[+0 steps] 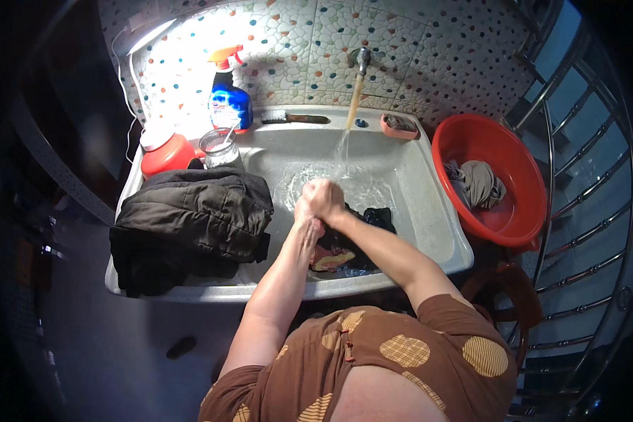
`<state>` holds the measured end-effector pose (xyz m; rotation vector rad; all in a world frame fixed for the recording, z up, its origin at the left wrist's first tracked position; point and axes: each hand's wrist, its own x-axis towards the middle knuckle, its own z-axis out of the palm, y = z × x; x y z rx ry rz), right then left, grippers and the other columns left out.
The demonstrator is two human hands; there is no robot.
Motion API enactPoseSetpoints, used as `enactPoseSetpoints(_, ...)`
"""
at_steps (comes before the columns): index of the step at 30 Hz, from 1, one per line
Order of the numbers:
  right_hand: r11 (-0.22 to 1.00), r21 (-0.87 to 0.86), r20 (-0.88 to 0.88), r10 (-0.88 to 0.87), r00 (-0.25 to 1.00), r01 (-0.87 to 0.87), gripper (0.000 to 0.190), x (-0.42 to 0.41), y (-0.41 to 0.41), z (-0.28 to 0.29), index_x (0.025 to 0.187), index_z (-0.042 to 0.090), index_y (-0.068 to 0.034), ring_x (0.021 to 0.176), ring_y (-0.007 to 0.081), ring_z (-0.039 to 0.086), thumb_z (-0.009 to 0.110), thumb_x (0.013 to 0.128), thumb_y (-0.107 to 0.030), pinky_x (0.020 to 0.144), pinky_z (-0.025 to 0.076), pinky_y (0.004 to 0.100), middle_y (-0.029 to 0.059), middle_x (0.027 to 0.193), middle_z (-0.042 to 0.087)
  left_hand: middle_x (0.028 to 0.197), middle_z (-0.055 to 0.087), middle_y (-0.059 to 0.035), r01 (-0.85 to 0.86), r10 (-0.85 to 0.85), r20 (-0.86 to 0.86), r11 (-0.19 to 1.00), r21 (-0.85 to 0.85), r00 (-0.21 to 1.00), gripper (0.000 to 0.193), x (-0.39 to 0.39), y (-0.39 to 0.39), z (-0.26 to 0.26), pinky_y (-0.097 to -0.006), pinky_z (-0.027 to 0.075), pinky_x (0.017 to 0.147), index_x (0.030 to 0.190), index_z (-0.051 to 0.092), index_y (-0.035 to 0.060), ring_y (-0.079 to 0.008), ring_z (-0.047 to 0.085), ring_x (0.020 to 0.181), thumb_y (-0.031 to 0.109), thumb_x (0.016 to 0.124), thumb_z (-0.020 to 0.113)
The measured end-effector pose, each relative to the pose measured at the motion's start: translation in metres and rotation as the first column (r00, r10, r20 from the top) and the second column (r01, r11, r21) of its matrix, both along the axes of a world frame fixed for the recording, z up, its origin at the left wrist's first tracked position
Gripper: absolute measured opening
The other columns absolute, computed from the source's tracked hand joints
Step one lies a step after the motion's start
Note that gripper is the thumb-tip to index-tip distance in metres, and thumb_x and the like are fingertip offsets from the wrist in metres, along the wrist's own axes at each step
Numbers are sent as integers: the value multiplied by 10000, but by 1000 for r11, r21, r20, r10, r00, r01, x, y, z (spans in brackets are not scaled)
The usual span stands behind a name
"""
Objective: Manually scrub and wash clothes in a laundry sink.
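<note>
Over the washbasin (pixel 432 232), my left hand (pixel 303 210) and my right hand (pixel 325 198) are pressed together with fingers curled. Whether any cloth is caught between them is hidden. Just under my wrists lies a wet dark garment (pixel 381 219) with a red and yellow patterned part (pixel 335 260), partly covered by my forearms. Water runs from the wall tap (pixel 364 55) into the basin behind my hands, where the shallow pool ripples. On the basin's left side rests a folded dark padded jacket (pixel 195 211), overhanging the front rim.
Along the back rim are a blue spray bottle (pixel 231 103), a scrubbing brush (pixel 295 118) and a pink soap dish (pixel 399 126). A glass jar (pixel 220 147) and red container (pixel 168 155) stand behind the jacket. Right are a red tub (pixel 517 205) holding grey cloth (pixel 480 182) and metal railings (pixel 585 200).
</note>
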<state>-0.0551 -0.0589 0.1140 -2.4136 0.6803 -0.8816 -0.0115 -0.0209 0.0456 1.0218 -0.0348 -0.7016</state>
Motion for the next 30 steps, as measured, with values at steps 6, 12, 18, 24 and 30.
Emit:
enactPoseSetpoints(6, 982, -21, -2, 187, 982, -187, 256, -7, 10, 1, 694, 656, -61, 737, 402, 607, 509, 735, -266, 666, 482, 463, 225, 741, 607, 736, 560, -60, -102, 78, 209, 989, 108, 975, 152, 20, 3, -55, -340, 464, 606, 803, 574, 88, -191, 543, 660, 229, 796, 518)
enactPoseSetpoints(12, 995, 44, -70, -85, 994, 89, 302, -16, -52, -10, 696, 645, -18, 726, 408, 601, 491, 770, -267, 642, 471, 473, 233, 742, 603, 658, 572, -62, 204, -250, -487, 968, -148, 837, 136, -20, 11, 51, -380, 482, 564, 713, 544, 79, -234, 567, 580, 201, 768, 514)
enactPoseSetpoints(18, 963, 263, -240, 13, 971, 53, 404, -48, -89, -34, 761, 619, 20, 710, 270, 620, 535, 780, -375, 662, 456, 378, 180, 714, 629, 702, 609, -96, 121, -188, -385, 974, -191, 904, 205, -19, 15, 64, -410, 505, 625, 746, 576, 73, -256, 605, 632, 270, 805, 566)
enactPoseSetpoints(24, 242, 968, -46, 414, 909, -61, 271, -78, -90, -23, 907, 633, -16, 723, 162, 604, 612, 818, -272, 712, 490, 312, 78, 824, 643, 776, 635, -122, 153, -219, -275, 959, -240, 936, 241, 3, 8, 25, -427, 493, 718, 817, 608, 40, -281, 611, 726, 278, 825, 574)
enactPoseSetpoints(30, 98, 932, 360, -129, 924, -349, 55, -84, -135, -26, 790, 588, -36, 641, 207, 611, 573, 758, -79, 589, 515, 356, 76, 710, 592, 891, 645, -132, 270, -320, -260, 940, -210, 911, 239, -4, 8, 43, -440, 497, 746, 919, 594, 33, -281, 624, 817, 248, 860, 507)
